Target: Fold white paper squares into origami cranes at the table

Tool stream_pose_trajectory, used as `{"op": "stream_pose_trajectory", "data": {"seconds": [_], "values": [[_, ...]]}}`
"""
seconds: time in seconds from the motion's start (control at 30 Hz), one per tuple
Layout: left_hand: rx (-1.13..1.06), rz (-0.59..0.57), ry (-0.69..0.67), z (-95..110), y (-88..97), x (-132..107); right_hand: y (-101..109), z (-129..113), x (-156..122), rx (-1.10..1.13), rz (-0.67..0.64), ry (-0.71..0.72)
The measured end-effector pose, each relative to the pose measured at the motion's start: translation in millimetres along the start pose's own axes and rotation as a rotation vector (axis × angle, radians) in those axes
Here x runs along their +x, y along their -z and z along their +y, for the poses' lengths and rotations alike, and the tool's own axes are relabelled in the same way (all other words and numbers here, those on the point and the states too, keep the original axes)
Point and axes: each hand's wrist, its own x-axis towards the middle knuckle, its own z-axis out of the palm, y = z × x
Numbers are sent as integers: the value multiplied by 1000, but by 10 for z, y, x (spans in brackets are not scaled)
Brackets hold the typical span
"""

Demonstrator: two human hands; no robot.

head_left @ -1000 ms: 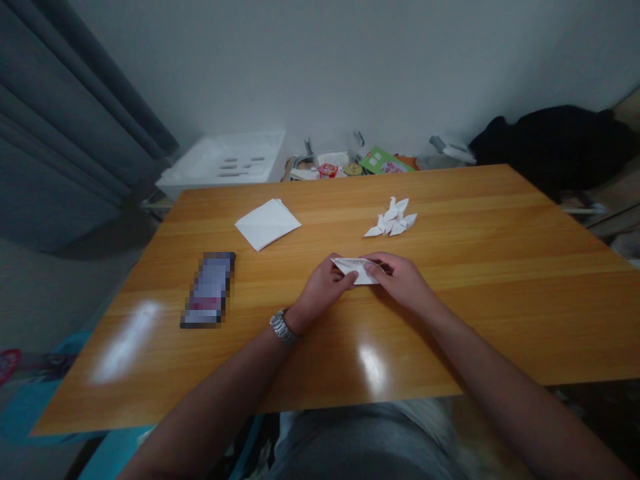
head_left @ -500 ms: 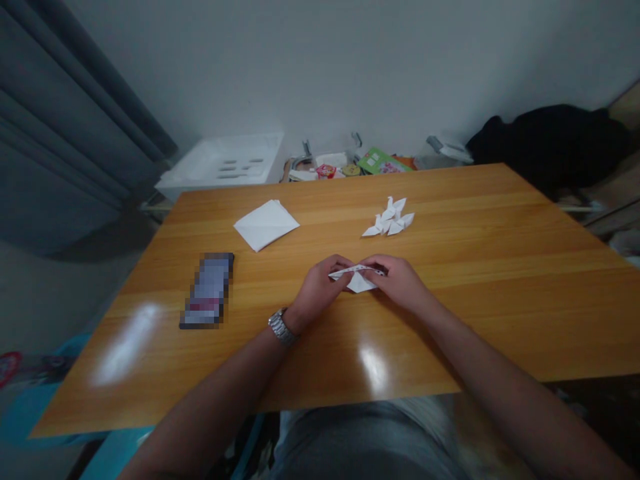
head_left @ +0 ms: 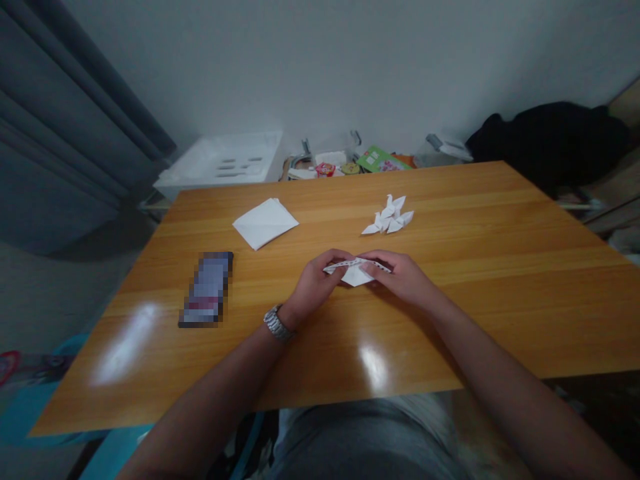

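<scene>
While pinching a folded white paper [head_left: 356, 275] at its 2 side ends, between thumb and fingers of the left hand [head_left: 317, 280] and of the right hand [head_left: 407, 275], judged it light, thin, crisp and easily creased or torn; best held softly by the layered edges, leaving the middle free. Saw the wooden table [head_left: 475, 267] beneath the grip, origami birds [head_left: 388, 214] just beyond it, a paper stack [head_left: 265, 223] beyond to the left, and a smartphone [head_left: 206, 287] farther left.
</scene>
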Motion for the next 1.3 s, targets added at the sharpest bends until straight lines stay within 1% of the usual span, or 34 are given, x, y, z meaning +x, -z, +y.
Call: {"op": "stream_pose_trajectory", "data": {"seconds": [0.07, 0.17, 0.33, 0.47, 0.63, 0.77, 0.9, 1.03, 1.13, 1.3], "values": [[-14, 16, 4, -6, 6, 3, 12, -8, -10, 85, -21, -36], [-64, 2, 1, -8, 12, 5, 23, 7, -9, 143, -21, -51], [-156, -4, -15, 5, 14, 19, 47, 51, 13, 119, -18, 4], [-238, 3, -11, 11, 14, 25, 51, 70, 22, 140, 13, 29], [-310, -1, 21, 14, 20, 21, 37, 76, 20, 161, 30, 50], [-289, -12, 13, 12, 33, 31, 29, 73, 12, 174, 57, 82], [-248, -22, -16, 9, 55, 35, 43, 58, 7, 155, 49, 85], [-188, -56, -27, 30, 68, 21, 71, 28, 2, 97, 57, 105], [-196, -59, -32, 55, 66, 12, 82, 7, -8, 63, 56, 114], [-155, -22, -60, 46, 45, 9, 53, -12, -18, 156, 42, 83]]}}
